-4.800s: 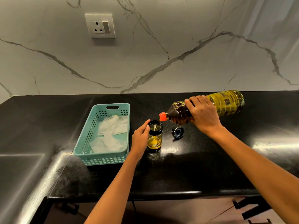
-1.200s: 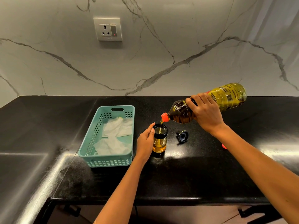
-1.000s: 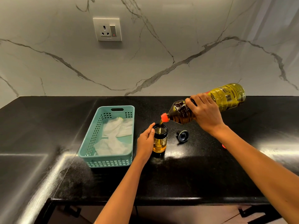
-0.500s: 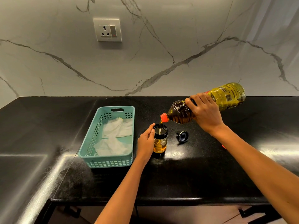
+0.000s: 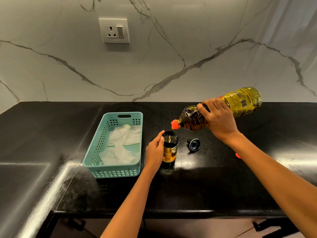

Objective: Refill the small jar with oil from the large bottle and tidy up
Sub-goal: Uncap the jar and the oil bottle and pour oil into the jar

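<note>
Right hand (image 5: 218, 120) grips the tilted clear plastic oil bottle (image 5: 238, 104), its yellow label bearing a barcode but unreadable print. Left hand (image 5: 154, 151) clasps the small glass jar (image 5: 170, 152) marked "AGARO", upright on the black tabletop (image 5: 51, 134) just below the bottle's orange spout.

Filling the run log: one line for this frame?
phase: pouring | right hand: tilts large bottle | left hand: steadies small jar | jar lid: off

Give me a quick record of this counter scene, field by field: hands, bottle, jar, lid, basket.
left hand: steadies the small glass jar with black rim
right hand: holds the large clear plastic oil bottle, tilted, orange spout over the jar
jar: upright, uncapped, amber oil inside
round black jar lid: lying on the glossy black counter, right of the jar
teal perforated plastic basket: left of the jar, holds crumpled white tissues
</note>
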A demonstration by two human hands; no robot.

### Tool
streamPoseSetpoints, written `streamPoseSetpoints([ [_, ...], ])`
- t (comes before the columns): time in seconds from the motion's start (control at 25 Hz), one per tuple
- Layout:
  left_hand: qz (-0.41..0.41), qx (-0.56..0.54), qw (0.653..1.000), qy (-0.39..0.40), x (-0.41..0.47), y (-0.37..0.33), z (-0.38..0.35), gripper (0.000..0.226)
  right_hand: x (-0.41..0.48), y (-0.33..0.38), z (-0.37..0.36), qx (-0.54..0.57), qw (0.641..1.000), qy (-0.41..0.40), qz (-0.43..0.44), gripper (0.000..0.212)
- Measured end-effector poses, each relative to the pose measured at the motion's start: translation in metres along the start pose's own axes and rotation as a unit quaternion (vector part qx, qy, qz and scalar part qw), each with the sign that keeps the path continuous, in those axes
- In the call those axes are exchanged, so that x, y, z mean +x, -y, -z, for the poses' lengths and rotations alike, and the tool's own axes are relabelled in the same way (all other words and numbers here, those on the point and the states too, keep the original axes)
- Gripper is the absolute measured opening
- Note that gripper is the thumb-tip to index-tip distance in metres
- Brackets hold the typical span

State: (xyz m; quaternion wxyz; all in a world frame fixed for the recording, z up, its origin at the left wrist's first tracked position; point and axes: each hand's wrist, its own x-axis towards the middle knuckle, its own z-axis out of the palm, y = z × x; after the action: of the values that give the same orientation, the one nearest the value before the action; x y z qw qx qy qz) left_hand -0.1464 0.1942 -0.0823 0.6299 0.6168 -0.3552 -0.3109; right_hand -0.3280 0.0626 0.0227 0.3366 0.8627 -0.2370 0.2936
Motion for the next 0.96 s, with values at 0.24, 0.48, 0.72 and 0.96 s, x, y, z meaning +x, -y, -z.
streamPoseSetpoints([
  [0.24,0.000,-0.002,1.000,-0.002,0.0000,0.0000,-0.0006,0.033,-0.0004,-0.0007,0.0000,0.003,1.000,-0.001,-0.002,0.057],
  [0.48,0.000,0.002,1.000,0.000,-0.0002,-0.0008,-0.0002,0.033,-0.0021,-0.0010,-0.0009,0.002,1.000,0.001,-0.004,0.058],
  [0.72,-0.001,0.003,1.000,-0.002,-0.0003,0.0006,-0.0007,0.033,-0.0030,-0.0004,0.0001,-0.001,1.000,0.002,-0.001,0.058],
  [0.96,0.001,0.008,1.000,-0.002,0.0018,0.0035,0.0002,0.033,-0.0023,-0.0001,-0.0006,-0.001,1.000,0.000,0.000,0.055],
])
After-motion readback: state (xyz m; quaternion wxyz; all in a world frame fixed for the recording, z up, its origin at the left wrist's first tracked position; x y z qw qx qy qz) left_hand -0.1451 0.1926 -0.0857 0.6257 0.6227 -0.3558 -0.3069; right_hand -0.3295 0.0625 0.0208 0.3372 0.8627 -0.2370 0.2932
